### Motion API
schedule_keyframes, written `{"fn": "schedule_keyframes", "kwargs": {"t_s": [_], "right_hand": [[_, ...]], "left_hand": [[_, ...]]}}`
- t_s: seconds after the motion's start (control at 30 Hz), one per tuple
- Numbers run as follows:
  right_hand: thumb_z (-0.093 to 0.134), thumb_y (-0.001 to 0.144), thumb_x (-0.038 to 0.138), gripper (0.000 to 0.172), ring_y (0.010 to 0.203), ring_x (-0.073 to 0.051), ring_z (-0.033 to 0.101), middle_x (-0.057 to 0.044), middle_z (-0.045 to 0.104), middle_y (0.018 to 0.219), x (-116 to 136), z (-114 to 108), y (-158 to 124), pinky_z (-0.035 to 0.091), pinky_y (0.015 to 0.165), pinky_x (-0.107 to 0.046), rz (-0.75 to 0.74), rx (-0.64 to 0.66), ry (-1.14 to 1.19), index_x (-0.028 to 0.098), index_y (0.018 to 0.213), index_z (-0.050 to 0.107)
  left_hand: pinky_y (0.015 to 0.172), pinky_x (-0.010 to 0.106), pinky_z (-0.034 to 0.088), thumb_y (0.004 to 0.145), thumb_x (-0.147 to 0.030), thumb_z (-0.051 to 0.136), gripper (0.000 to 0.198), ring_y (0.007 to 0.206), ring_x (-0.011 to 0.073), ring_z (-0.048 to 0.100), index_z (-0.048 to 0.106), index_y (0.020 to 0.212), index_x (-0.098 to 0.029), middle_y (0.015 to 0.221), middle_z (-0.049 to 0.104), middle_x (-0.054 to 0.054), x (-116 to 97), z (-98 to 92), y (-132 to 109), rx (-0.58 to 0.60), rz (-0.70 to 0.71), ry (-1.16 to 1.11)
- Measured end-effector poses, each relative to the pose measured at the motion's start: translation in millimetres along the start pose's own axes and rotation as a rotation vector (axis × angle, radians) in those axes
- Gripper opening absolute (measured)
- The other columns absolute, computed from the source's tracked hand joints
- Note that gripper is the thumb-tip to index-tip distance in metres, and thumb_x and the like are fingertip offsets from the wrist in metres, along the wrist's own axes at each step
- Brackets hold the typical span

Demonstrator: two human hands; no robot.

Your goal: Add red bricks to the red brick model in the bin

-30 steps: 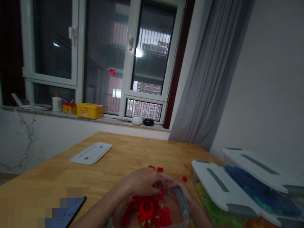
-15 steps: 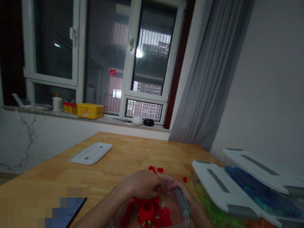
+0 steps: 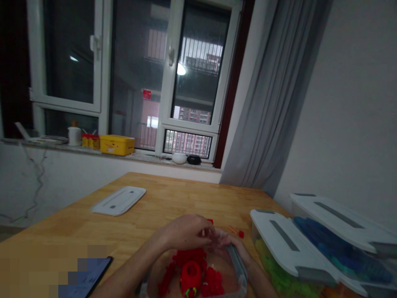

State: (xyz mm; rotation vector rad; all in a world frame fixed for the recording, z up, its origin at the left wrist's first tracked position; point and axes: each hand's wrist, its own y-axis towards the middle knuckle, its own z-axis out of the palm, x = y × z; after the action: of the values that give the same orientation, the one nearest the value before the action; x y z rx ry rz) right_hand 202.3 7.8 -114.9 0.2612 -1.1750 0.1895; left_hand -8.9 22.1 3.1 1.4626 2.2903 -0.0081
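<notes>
A clear plastic box (image 3: 241, 285) holds red building bricks (image 3: 213, 282) and a round red toy piece (image 3: 190, 273) with green and yellow marks. My right hand (image 3: 234, 244) grips the box at its right far corner, its fingers partly behind the wall. Above the far rim is my left hand (image 3: 192, 231), fingers loosely bent and apart, with nothing visible in them. A red brick (image 3: 210, 221) on the table shows just behind its knuckles. Farther right lie another small red brick (image 3: 241, 234) and thin orange pieces (image 3: 233, 229).
Two lidded bins (image 3: 283, 236) (image 3: 338, 219) with green and blue pieces stand at the right. A white lid (image 3: 119, 200) lies on the wooden table (image 3: 173, 194) at the left. A dark-edged tablet or phone (image 3: 93, 278) is at the near left.
My left hand has risen and shifted slightly away from me, uncovering more red bricks in the box and covering a red brick on the table. My right hand stays on the box.
</notes>
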Motion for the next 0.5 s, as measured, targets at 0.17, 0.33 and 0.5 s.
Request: {"fn": "schedule_keyframes", "kwargs": {"t_s": [0.17,0.33,0.5], "right_hand": [[0.057,0.060,0.021,0.034,0.103,-0.028,0.067,-0.008,0.078,0.096,-8,-13,4,0.044,0.103,-0.043,0.058,0.060,0.087,0.018,0.086,0.078],[0.053,0.060,0.020,0.042,0.106,-0.028,0.068,-0.011,0.077,0.104,-11,-17,7,0.043,0.105,-0.043,0.092,0.151,0.118,0.017,0.094,0.077],[0.052,0.060,0.020,0.044,0.107,-0.028,0.068,-0.011,0.078,0.100,-6,-11,4,0.046,0.101,-0.044,0.086,0.164,0.139,0.019,0.097,0.077]], "left_hand": [[0.080,0.028,0.050,0.090,-0.034,0.058,0.034,0.091,0.0194,0.068,0.068,0.119,-0.021,0.104,0.076,0.006,18,-12.3,-1,-0.204,-0.079,-0.158],[0.080,0.028,0.050,0.089,-0.034,0.058,0.036,0.088,0.0171,0.066,0.067,0.120,-0.018,0.105,0.075,0.006,61,-12.2,0,-0.384,-0.167,-0.301],[0.080,0.029,0.050,0.087,-0.037,0.058,0.038,0.090,0.0190,0.066,0.070,0.114,-0.014,0.107,0.076,0.009,103,2.8,1,-0.391,-0.244,-0.327]]}}
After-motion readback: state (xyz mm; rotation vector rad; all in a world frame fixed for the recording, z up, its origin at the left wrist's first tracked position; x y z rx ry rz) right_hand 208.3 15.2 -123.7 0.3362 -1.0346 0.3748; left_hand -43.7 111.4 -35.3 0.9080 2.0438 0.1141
